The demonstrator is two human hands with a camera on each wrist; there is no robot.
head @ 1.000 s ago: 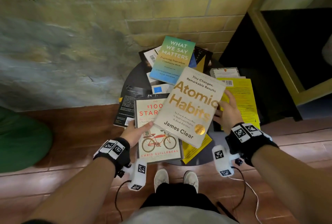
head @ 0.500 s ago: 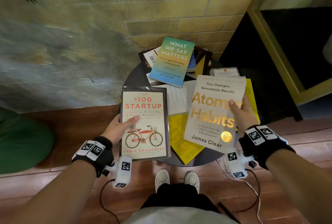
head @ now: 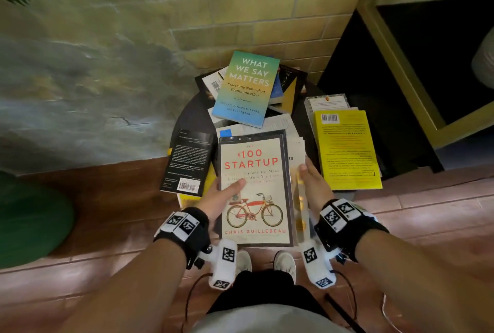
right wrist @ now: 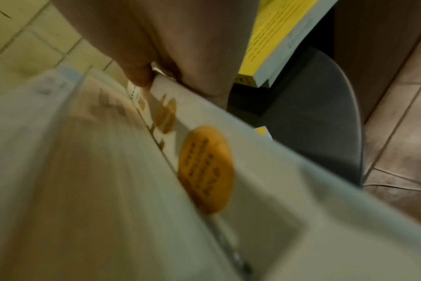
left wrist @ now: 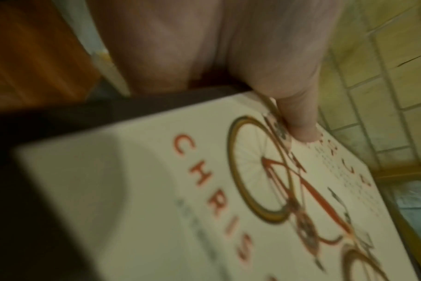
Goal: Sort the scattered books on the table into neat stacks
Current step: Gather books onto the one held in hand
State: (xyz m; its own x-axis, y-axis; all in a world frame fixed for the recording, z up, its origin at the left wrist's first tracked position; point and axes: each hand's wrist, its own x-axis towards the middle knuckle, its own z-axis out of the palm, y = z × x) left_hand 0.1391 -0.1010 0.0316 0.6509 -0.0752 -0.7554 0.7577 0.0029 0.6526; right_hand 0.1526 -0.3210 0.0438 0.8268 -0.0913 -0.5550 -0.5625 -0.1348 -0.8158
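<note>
My left hand grips "The $100 Startup" by its left edge, thumb on the cover, above the near rim of the round dark table. In the left wrist view that thumb presses beside the bicycle on the book. "Atomic Habits" lies right under it, only a strip along its right side showing. My right hand holds that strip. In the right wrist view its gold seal shows beside the upper book's edge.
"What We Say Matters" tops a loose pile at the back. A yellow book lies face down at right on another book. A black book hangs over the left rim. Loose white pages lie mid-table. A green cushion sits on the floor.
The two hands have come together. "The $100 Startup" moved right and now lies on top of "Atomic Habits", which moved left beneath it and is almost covered.
</note>
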